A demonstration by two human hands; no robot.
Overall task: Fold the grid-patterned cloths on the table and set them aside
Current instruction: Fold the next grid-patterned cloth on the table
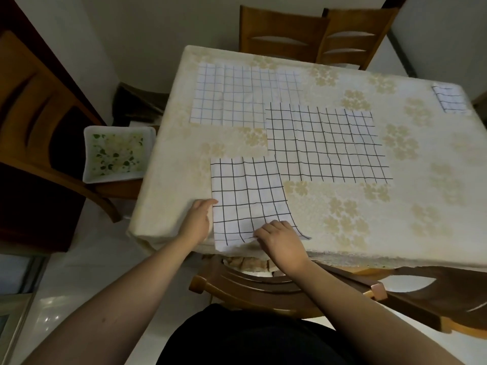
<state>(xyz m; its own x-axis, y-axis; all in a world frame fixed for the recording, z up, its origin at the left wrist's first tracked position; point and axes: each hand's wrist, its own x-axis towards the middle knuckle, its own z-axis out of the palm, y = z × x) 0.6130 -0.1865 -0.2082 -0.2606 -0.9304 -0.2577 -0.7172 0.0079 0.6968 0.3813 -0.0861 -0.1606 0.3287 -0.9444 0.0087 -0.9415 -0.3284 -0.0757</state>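
My left hand (197, 219) lies open beside the white black-gridded cloth (247, 196); my right hand (280, 242) pinches its near hem. Overhanging the cream floral-clothed table (342, 219), it could slide off.

a table (395, 222) under a cream cloth with pale leaf clusters fills the middle of a dimly lit room with plain off-white walls (163, 25) and a glossy pale floor (87, 280). two wooden chairs (284, 32) stand at the far edge, another (258, 283) is tucked in at the near edge, and a dark wooden one (39, 122) sits at the left. beside the table's left edge a white square tub (118, 154) holds green and pale bits.
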